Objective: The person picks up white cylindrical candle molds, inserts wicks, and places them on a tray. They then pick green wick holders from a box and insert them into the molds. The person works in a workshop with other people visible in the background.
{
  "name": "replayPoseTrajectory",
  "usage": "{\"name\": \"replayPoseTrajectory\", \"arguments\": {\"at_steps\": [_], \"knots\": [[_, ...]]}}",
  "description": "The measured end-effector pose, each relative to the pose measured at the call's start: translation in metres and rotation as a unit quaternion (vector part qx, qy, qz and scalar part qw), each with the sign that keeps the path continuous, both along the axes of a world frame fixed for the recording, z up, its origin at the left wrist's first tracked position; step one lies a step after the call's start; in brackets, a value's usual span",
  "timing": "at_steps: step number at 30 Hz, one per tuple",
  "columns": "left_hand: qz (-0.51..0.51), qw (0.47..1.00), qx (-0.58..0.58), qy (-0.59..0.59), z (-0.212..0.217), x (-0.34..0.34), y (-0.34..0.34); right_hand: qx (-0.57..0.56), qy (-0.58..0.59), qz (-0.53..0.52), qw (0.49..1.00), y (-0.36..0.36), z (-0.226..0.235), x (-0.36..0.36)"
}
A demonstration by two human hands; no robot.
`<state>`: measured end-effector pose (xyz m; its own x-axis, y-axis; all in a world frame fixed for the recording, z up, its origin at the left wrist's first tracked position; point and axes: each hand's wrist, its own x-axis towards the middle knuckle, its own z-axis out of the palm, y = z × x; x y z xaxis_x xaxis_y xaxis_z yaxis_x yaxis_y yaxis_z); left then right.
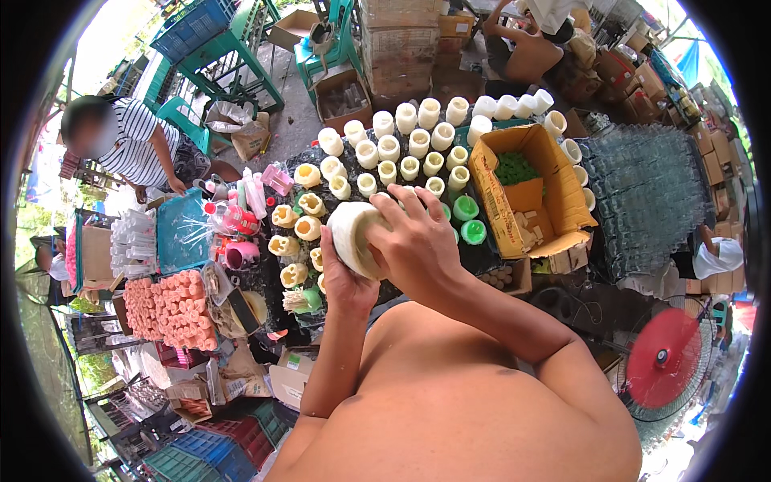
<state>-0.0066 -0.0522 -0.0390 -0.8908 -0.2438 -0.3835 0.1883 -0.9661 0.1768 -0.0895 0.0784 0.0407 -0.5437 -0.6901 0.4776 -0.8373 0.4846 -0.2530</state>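
Note:
Close in front of me, both hands hold a thick-walled, whitish hollow cylinder point(345, 229) that looks like a wax candle shell, tilted with its opening to the right. My left hand point(350, 287) is closed round its lower left side. My right hand point(418, 245) reaches across the opening, with fingers bent over the rim; some fingertips are hidden inside or behind it. Rows of similar cream-white cylinders point(406, 118) stand on the dark table beyond. Left of my hands are yellowish shells with scalloped rims point(307, 228). Two green-filled cups point(473, 232) stand just right of my right hand.
An open cardboard box point(498, 217) with green pieces sits at the right. Pink moulded pieces point(169, 309), a teal tray point(178, 233) and red bottles point(233, 218) lie at the left. A red fan point(662, 356) stands lower right. One person point(136, 140) works at left; others are farther off.

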Motion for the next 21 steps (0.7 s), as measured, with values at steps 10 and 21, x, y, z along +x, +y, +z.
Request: {"name": "replayPoseTrajectory", "arguments": {"at_steps": [10,21], "knots": [[0.049,0.986,-0.107,-0.119,0.008,0.008,0.029,0.059,-0.037,0.024,0.997,-0.011,-0.015,-0.019],[0.049,0.980,-0.178,-0.072,0.013,0.007,0.025,-0.078,-0.109,0.037,0.990,0.003,-0.007,-0.014]]}}
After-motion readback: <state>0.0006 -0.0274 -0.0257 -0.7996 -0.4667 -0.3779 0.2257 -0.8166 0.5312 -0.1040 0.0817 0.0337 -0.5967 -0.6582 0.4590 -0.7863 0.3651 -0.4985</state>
